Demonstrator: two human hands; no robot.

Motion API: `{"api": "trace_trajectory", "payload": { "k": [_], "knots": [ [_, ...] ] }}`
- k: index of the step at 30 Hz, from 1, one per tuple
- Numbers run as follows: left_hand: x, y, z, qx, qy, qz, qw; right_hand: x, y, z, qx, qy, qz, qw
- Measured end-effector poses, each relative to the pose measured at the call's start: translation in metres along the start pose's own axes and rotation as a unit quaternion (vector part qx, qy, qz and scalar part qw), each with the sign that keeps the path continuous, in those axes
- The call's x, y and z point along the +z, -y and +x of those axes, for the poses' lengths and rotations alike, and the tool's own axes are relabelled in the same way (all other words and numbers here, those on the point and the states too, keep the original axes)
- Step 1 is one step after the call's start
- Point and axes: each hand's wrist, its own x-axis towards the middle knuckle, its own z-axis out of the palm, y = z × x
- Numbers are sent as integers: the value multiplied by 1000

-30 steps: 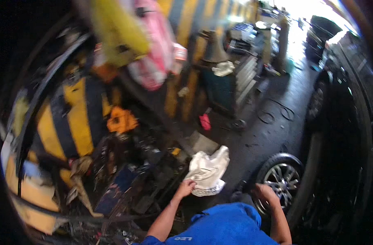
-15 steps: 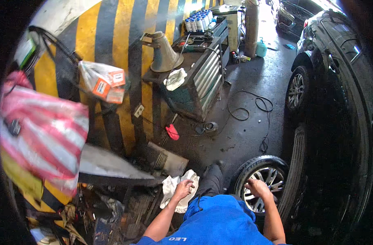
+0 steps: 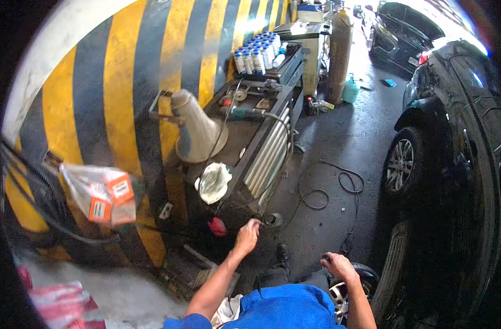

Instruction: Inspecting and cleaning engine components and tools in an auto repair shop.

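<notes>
Tool cart [image 3: 266, 159] sits closer, wheel [image 3: 367, 278] has dropped back beside the right forearm: wearer's advanced, so left hand [image 3: 247, 238] is now nearest the cart's near corner. Left arm reaches forward; right hand [image 3: 341, 267] angles inward by the wheel. Fingers curled both sides, can't tell if gripping. White cloth [image 3: 213, 183] on cart's near edge.

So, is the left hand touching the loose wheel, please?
No, the left hand is well left of the loose wheel, with a gap between them.
</notes>
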Motion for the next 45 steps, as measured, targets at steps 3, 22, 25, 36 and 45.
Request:
{"api": "trace_trajectory", "payload": {
  "k": [3,22,25,36,45],
  "knots": [
    [-17,-20,101,150,-92,89,980,-43,3,30,31,-26,-31,999],
    [-12,-33,380,-48,-409,212,886,-200,-192,276,-29,29,-51,998],
    [2,-47,395,-51,-327,318,889,-221,-206,330,-51,43,-83,994],
    [-15,-47,384,-103,-294,334,890,-27,-143,599,135,308,628,702],
    [1,-33,389,-129,-302,294,897,175,-123,791,278,94,661,690]
  ]
}}
